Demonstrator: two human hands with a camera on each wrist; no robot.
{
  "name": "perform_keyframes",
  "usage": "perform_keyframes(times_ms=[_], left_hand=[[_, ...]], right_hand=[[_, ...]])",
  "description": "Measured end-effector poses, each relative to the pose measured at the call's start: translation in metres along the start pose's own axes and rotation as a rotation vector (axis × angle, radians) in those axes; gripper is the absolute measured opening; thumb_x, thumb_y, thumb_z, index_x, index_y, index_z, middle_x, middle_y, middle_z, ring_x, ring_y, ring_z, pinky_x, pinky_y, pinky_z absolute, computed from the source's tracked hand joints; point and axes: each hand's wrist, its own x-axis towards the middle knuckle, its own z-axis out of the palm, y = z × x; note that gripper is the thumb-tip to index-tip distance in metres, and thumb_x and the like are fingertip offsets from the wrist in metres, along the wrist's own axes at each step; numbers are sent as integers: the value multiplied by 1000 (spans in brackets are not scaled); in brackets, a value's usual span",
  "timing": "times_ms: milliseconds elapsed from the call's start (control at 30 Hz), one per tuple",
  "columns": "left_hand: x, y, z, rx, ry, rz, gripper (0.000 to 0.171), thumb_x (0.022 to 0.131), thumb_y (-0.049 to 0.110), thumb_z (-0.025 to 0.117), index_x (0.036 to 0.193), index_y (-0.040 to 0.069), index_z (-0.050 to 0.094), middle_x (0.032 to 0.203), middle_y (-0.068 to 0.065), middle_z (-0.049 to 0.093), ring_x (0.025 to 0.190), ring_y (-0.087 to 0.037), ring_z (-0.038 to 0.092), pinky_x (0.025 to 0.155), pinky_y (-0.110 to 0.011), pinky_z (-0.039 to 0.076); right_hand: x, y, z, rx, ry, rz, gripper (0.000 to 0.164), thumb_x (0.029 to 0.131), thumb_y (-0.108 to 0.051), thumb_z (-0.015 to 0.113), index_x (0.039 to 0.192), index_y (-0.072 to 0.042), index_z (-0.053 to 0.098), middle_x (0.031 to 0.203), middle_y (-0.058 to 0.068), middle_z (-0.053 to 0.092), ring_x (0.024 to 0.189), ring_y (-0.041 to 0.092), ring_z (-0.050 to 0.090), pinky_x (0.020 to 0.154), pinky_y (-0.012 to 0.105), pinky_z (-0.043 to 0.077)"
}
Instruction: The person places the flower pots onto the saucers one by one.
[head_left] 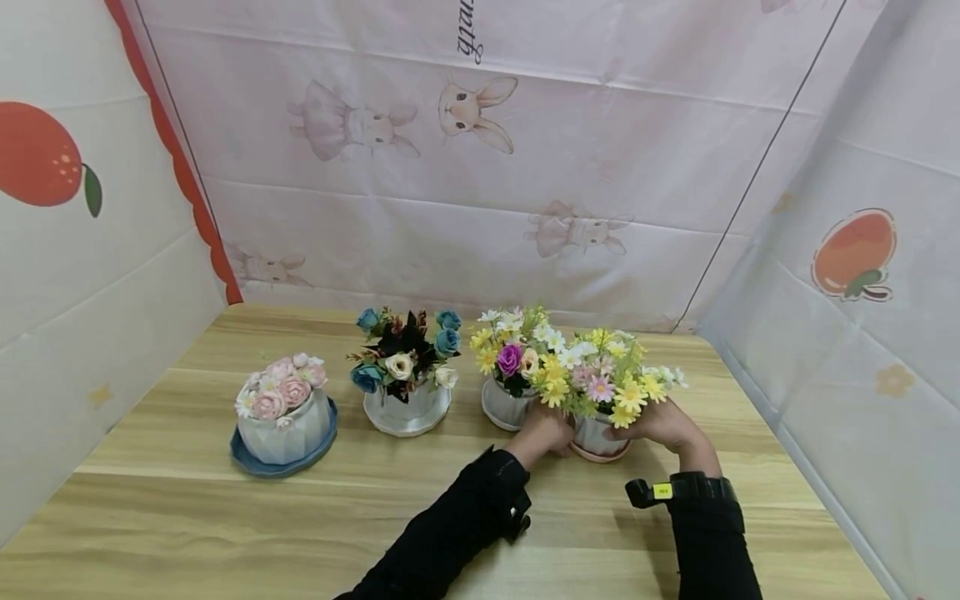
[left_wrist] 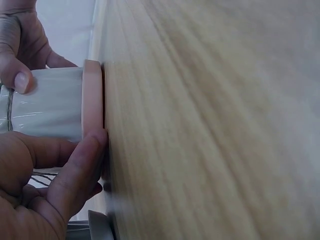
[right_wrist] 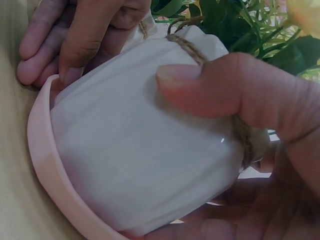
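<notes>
A white flowerpot point(right_wrist: 145, 135) with twine round its neck stands on a pink saucer point(left_wrist: 93, 100). Yellow, white and pink flowers point(head_left: 615, 379) fill it. My right hand point(head_left: 667, 429) grips the pot from the right, its thumb point(right_wrist: 210, 92) lying across the wall below the twine. On the left side, my left hand point(left_wrist: 55, 175) pinches the saucer's rim between thumb and finger, low by the wooden table point(left_wrist: 190, 125). Just left of this pot is another white pot point(head_left: 506, 407) with yellow, white and purple flowers, partly hidden by my left hand.
Further left, a white pot with blue and cream roses point(head_left: 405, 383) stands on a white saucer. At the far left, a pot of pink flowers point(head_left: 281, 417) sits on a blue saucer point(head_left: 330, 433). Printed cloth walls point(head_left: 480, 192) enclose the table's back and sides.
</notes>
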Motion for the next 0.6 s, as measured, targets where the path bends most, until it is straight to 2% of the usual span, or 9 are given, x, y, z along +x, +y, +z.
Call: perform_keyframes(times_ms=[167, 267, 400, 433, 500, 533, 567, 600], left_hand=[[1, 1, -2, 84, 10, 46, 38, 80, 32, 55, 116, 17, 51, 118, 8, 47, 101, -6, 44, 71, -16, 39], [-1, 1, -4, 131, 17, 65, 34, 83, 32, 51, 114, 18, 52, 117, 10, 48, 103, -5, 43, 73, -16, 38], [2, 3, -2, 56, 43, 49, 30, 86, 29, 47, 112, 15, 53, 116, 7, 49, 105, -7, 43, 79, -18, 37], [6, 3, 2, 10, 48, 36, 30, 85, 28, 49, 111, 15, 53, 115, 6, 49, 104, -8, 44, 80, -19, 37], [20, 3, 17, -6, 62, 23, 29, 84, 29, 50, 109, 15, 54, 114, 5, 50, 102, -10, 45, 82, -21, 36], [28, 3, 25, 6, 55, 18, 30, 84, 30, 50, 109, 16, 54, 114, 5, 49, 102, -10, 45, 83, -22, 36], [41, 0, 39, 74, 40, 48, 32, 84, 35, 47, 110, 17, 53, 112, 5, 49, 100, -11, 45, 82, -24, 36], [48, 0, 46, 92, 27, 41, 32, 84, 36, 47, 110, 18, 53, 112, 5, 48, 99, -11, 45, 82, -25, 36]], right_hand=[[-2, -3, 0, -52, 12, 31, 85, 59, -17, 79, 128, -1, 32, 124, 16, 38, 111, 31, 36, 89, 44, 30], [-4, -5, -1, -109, 18, 65, 80, 61, -16, 78, 125, 4, 34, 122, 20, 39, 111, 34, 35, 90, 47, 28], [-5, -4, -2, -147, 13, 35, 74, 62, -16, 77, 121, 3, 37, 117, 17, 43, 107, 31, 38, 88, 45, 31], [-5, -3, -3, -153, 13, 27, 74, 62, -17, 77, 121, 2, 37, 117, 16, 43, 107, 30, 39, 88, 45, 31], [-5, 1, -4, -170, 23, 10, 76, 61, -17, 78, 122, 2, 36, 116, 16, 43, 107, 30, 39, 86, 45, 32], [-6, 2, -4, -171, 29, 10, 77, 61, -18, 78, 123, 2, 36, 116, 16, 43, 106, 30, 40, 86, 45, 33], [-6, 4, -5, -167, 36, 14, 78, 61, -18, 78, 123, 1, 35, 117, 16, 44, 106, 30, 40, 86, 44, 33], [-6, 6, -5, -163, 41, 23, 79, 61, -20, 78, 124, 1, 35, 117, 16, 43, 106, 30, 41, 85, 44, 34]])
